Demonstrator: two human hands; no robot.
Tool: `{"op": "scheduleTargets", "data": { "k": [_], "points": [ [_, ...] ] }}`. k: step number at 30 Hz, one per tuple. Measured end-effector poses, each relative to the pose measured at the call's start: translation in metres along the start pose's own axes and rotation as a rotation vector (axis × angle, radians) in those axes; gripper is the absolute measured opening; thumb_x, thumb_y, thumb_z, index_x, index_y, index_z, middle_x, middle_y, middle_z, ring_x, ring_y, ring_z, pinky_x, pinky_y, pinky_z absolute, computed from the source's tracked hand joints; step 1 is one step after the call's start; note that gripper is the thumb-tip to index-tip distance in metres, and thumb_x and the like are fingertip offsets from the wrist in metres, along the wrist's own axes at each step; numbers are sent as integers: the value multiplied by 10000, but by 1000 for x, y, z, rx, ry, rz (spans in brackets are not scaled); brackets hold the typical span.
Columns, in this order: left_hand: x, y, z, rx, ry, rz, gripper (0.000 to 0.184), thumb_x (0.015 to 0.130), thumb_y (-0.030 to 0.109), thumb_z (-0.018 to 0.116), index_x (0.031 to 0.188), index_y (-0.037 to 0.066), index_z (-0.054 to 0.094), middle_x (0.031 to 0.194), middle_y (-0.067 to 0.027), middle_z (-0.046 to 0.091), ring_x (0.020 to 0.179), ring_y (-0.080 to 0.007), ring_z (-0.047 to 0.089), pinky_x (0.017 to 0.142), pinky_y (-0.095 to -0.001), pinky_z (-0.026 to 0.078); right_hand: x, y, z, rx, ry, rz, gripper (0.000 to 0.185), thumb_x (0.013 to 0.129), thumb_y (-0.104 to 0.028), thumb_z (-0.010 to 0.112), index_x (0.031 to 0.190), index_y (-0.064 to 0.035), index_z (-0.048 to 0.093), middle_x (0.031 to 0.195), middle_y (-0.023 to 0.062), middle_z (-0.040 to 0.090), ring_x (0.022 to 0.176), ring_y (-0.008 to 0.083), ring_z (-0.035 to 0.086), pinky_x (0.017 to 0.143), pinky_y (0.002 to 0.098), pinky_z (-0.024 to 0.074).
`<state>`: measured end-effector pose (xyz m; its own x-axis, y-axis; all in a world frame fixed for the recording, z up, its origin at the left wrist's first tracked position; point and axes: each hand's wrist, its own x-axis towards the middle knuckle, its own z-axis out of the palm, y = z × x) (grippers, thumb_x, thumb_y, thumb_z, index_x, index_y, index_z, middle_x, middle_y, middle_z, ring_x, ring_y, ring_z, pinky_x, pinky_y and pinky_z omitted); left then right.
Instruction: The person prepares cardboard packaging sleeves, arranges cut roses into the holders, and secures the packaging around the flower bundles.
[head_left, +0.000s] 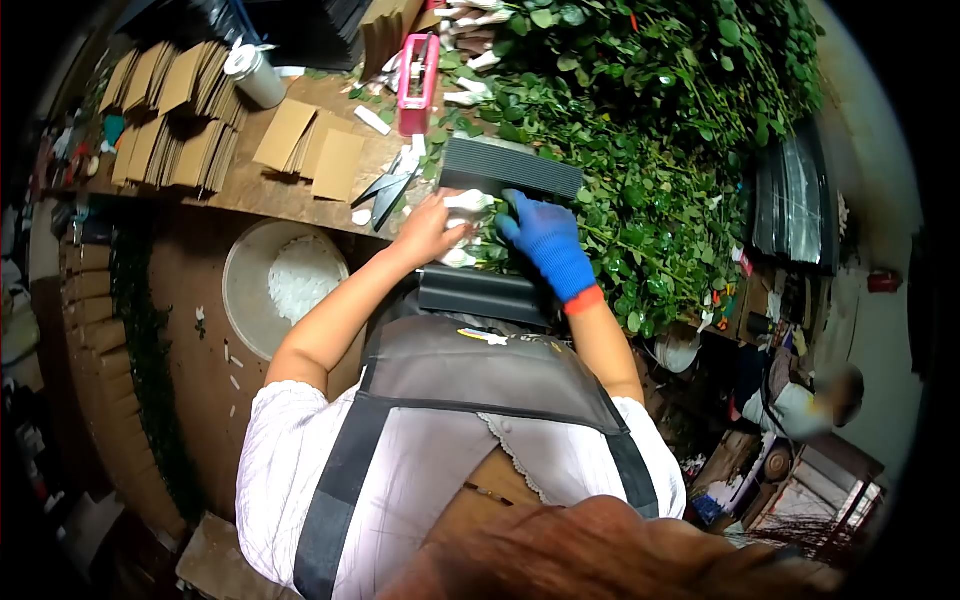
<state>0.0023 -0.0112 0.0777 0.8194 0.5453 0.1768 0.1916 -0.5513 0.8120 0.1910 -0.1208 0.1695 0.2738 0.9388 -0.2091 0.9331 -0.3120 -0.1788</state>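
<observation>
My bare left hand [428,230] is at the front edge of the bench, its fingers closed around the ends of white-covered flower heads [468,201]. My right hand [545,235] wears a blue knitted glove with an orange cuff. Its fingers curl around leafy green stems [506,216] just behind the white heads. Beyond both hands stands a dark ribbed board [512,167], and a second dark panel [480,292] lies close to my apron. Scissors [388,190] with dark blades rest left of my left hand. Part of what each hand grips is hidden.
A large heap of leafy stems [650,180] covers the bench's right side. Folded cardboard pieces [175,100], a white cup [255,75] and a pink stapler-like tool [418,85] are at the left. A bucket [245,290] with white bits stands below. Another person [800,408] is at the right.
</observation>
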Motion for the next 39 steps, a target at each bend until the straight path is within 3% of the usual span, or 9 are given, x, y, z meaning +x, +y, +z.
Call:
{"op": "scheduleTargets", "data": {
  "k": [3,8,12,18,21,23,26,29,39],
  "points": [
    [-2,-13,6,75,-33,-74,390,837,202,730,1161,40,585,1158,-169,624,1068,-367,612,876,-431,497,31,10,29,-81,-131,105,377,938,-504,559,1115,-196,684,858,112,721,850,329,694,734,454,534],
    [14,14,1,111,177,-224,344,978,369,591,976,26,562,742,-202,632,750,-418,630,671,-475,494,20,7,39,-25,13,137,348,943,-482,551,1060,-186,693,930,134,732,879,329,703,768,463,541],
    [11,16,-5,54,298,-160,348,981,311,584,790,20,590,711,-190,605,698,-392,609,615,-473,462,21,11,49,-17,39,139,348,944,-488,554,1047,-188,695,955,123,732,878,333,701,761,464,540],
    [-12,20,-11,-232,423,-281,207,971,115,580,830,-15,657,752,-154,656,687,-254,660,629,-356,484,26,5,41,-28,-101,211,375,945,-490,566,1099,-173,693,1024,112,727,918,338,690,794,459,532],
    [-14,-4,-27,-318,787,-141,227,892,15,599,679,-40,544,754,-97,580,636,-162,535,609,-322,442,22,16,50,51,-77,215,424,921,-510,596,1141,-161,693,1055,121,725,950,342,686,825,457,529],
    [-25,-28,-29,-321,562,-322,219,834,111,685,720,-19,552,814,-115,594,675,-195,542,664,-335,463,22,17,46,107,-86,209,461,898,-536,605,1162,-167,690,1074,122,726,968,339,687,845,449,528],
    [-15,-32,-7,-325,207,-552,433,860,437,720,833,12,645,916,-184,668,847,-285,650,792,-425,494,21,11,33,168,-137,216,526,849,-565,657,1153,-139,701,1049,141,730,977,335,691,861,441,530],
    [1,-18,-6,-352,11,-610,434,896,427,695,885,-6,698,752,-148,677,732,-241,659,718,-365,507,25,6,47,14,-88,256,519,851,-562,657,1158,-146,702,1037,141,731,988,324,692,872,434,529],
    [-7,-4,17,-693,554,-520,284,934,196,646,724,5,639,648,5,591,643,-95,518,625,-277,420,25,4,52,-46,-90,253,460,889,-521,622,1149,-149,694,1081,126,726,993,297,698,863,428,532]
  ]
}}
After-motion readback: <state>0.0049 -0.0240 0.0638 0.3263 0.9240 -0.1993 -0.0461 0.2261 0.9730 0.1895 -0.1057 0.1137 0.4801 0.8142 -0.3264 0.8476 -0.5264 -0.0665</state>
